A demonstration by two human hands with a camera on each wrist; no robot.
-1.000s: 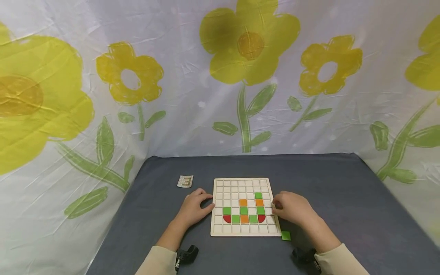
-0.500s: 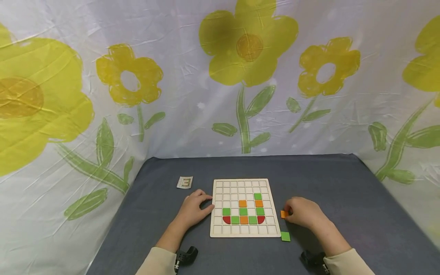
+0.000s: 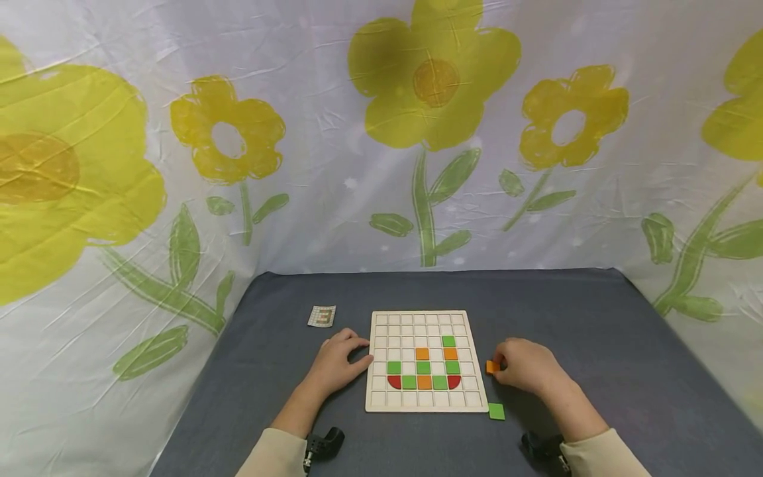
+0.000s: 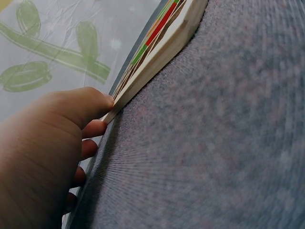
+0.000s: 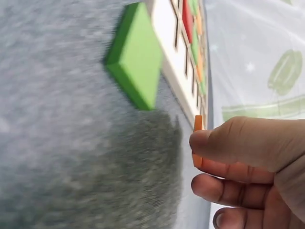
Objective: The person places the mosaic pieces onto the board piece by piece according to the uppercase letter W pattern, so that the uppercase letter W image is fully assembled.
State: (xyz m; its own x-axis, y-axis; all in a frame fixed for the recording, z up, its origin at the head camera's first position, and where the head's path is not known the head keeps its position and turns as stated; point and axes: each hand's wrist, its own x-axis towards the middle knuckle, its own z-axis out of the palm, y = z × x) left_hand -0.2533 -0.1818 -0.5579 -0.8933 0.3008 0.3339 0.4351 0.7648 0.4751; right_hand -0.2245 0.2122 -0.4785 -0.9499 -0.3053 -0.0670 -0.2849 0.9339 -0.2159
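Note:
A pale wooden grid board [image 3: 396, 403] lies on the table, with green, orange and red tiles set in some of its squares. My left hand [image 3: 336, 363] rests at the board's left edge, its thumb and index finger spread apart. In the left wrist view the thumb tip touches the board's side. To the right of the board, my right hand [image 3: 527, 364] pinches an orange square tile [image 5: 198, 161] between thumb and fingers. A loose green square tile [image 3: 497, 411] lies by the board's near right corner, below the right hand.
A small card [image 3: 322, 317] printed with a grid pattern lies on the dark grey tablecloth [image 3: 286, 291], left of the board. Behind the table hangs a white curtain [image 3: 334, 218] with yellow flowers.
From the board's right edge, my right hand has moved a little to the right, and the orange tile now shows in its fingers. The left hand has stayed in place.

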